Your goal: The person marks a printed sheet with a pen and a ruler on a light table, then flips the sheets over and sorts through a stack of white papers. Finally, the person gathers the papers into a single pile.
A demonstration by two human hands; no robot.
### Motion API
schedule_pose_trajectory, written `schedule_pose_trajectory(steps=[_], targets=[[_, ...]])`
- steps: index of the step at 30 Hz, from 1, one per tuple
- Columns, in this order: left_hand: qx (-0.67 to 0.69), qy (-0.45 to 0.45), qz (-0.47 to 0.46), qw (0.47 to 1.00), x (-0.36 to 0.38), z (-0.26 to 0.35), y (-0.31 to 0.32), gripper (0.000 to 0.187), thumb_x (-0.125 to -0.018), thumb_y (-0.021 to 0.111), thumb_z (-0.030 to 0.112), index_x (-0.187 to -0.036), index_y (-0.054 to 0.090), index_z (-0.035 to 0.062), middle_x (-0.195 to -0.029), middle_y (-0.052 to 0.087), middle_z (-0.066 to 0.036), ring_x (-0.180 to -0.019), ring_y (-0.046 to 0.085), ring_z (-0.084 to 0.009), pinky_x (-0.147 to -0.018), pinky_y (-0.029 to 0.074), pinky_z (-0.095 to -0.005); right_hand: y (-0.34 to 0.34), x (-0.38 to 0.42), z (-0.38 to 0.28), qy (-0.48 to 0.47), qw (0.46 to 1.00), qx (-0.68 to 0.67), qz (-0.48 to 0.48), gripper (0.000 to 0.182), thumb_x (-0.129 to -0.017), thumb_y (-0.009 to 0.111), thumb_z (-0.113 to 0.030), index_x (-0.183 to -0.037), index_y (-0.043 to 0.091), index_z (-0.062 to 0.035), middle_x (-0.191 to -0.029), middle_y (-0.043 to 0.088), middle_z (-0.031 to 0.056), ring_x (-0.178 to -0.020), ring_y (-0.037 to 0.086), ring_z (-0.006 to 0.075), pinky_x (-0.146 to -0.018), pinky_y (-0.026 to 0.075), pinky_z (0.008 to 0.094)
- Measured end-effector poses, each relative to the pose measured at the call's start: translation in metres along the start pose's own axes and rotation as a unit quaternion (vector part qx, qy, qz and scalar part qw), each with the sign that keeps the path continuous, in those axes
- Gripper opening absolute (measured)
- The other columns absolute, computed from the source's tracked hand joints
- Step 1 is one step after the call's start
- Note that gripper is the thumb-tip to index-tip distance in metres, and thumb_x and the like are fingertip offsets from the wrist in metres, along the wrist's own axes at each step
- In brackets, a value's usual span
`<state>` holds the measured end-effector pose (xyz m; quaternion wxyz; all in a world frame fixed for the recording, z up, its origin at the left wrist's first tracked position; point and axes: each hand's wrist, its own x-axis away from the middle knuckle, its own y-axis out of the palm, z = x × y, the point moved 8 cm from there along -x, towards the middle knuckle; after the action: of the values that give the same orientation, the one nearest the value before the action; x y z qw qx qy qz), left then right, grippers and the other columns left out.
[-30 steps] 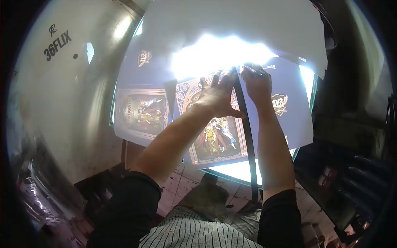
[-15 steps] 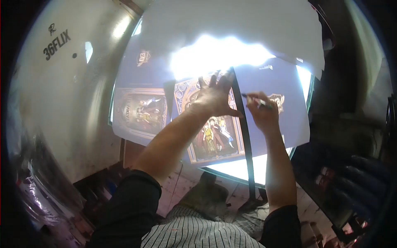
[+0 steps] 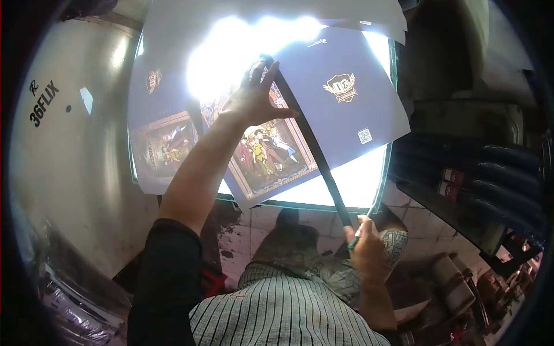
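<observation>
My left hand (image 3: 251, 102) lies spread over a printed sheet (image 3: 291, 179) with a gold-framed picture of several figures. Its thumb reaches onto a long black straightedge (image 3: 316, 151) that slants across the print. At the straightedge's near end, my right hand (image 3: 368, 251) is closed around a slim pen-like tool (image 3: 370, 213) with a light shaft and a green part. Right-hand fingers overlap the end of the strip in this view. The print is dark blue beyond the straightedge, with a gold winged crest (image 3: 340, 88) and a square code (image 3: 364, 136).
Beneath the print, a brightly lit glass panel (image 3: 360, 187) shows green edges. Another blue print (image 3: 164, 147) is on the left, and a large pale sheet (image 3: 346, 11) covers the far side. A metal board (image 3: 69, 150) marked 36FLIX stands left. Dark rolls (image 3: 485, 173) lie right.
My right hand has moved from the print down to the straightedge's near end, still gripping the tool. My left hand remains spread on the print. The view has shifted, placing the sheets higher and farther left.
</observation>
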<state>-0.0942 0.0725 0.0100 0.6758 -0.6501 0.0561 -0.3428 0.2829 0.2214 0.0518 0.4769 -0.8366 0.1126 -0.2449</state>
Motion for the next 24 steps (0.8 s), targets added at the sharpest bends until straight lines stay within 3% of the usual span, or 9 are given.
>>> schedule_pose_trajectory(steps=[3,8,11,19,24], targets=[[-0.007,0.032,0.022,0.999,0.001,-0.003,0.005,0.125,-0.067,0.066,0.084,-0.158,0.018,0.0146,-0.164,0.012,-0.016,-0.153,0.003,-0.0337,-0.12,0.009,-0.0628,0.031,0.006,0.001,0.024,0.999,-0.025,-0.039,0.037,-0.083,0.074,-0.014,-0.114,0.056,-0.0057,-0.093,0.064,0.0153,-0.085,0.067,0.0342,-0.073,0.054,0.0452],[-0.019,0.081,0.07,0.994,0.004,-0.012,0.006,0.112,-0.076,0.06,0.081,-0.158,0.022,0.0147,-0.161,0.019,-0.021,-0.151,0.013,-0.035,-0.12,0.01,-0.061,0.045,0.011,-0.002,-0.045,0.999,0.007,0.018,0.044,-0.078,0.07,-0.004,-0.12,0.057,-0.0049,-0.088,0.063,0.0138,-0.081,0.065,0.0336,-0.072,0.052,0.0458],[-0.03,0.118,0.171,0.978,0.001,-0.022,0.019,0.103,-0.079,0.058,0.08,-0.154,0.03,0.0142,-0.158,0.025,-0.021,-0.15,0.02,-0.0349,-0.119,0.013,-0.0614,0.041,0.009,-0.008,-0.067,0.997,-0.007,0.039,0.043,-0.079,0.068,-0.002,-0.121,0.059,-0.0048,-0.085,0.063,0.0135,-0.078,0.066,0.033,-0.071,0.051,0.0458],[0.013,0.075,0.138,0.987,0.009,-0.02,0.001,0.105,-0.081,0.058,0.077,-0.153,0.028,0.007,-0.159,0.026,-0.019,-0.149,0.021,-0.0334,-0.12,0.013,-0.0605,0.048,0.009,-0.008,-0.065,0.997,0.0,0.032,0.042,-0.08,0.068,-0.002,-0.12,0.059,-0.0042,-0.084,0.064,0.0135,-0.077,0.066,0.0349,-0.068,0.051,0.0467],[0.001,0.075,0.144,0.987,0.007,-0.02,0.004,0.108,-0.08,0.056,0.079,-0.155,0.025,0.0078,-0.158,0.027,-0.018,-0.15,0.02,-0.0322,-0.12,0.013,-0.0601,0.047,0.009,-0.009,-0.061,0.998,0.003,0.022,0.041,-0.08,0.068,-0.002,-0.12,0.058,-0.0035,-0.086,0.065,0.014,-0.077,0.066,0.0351,-0.069,0.051,0.0468]])
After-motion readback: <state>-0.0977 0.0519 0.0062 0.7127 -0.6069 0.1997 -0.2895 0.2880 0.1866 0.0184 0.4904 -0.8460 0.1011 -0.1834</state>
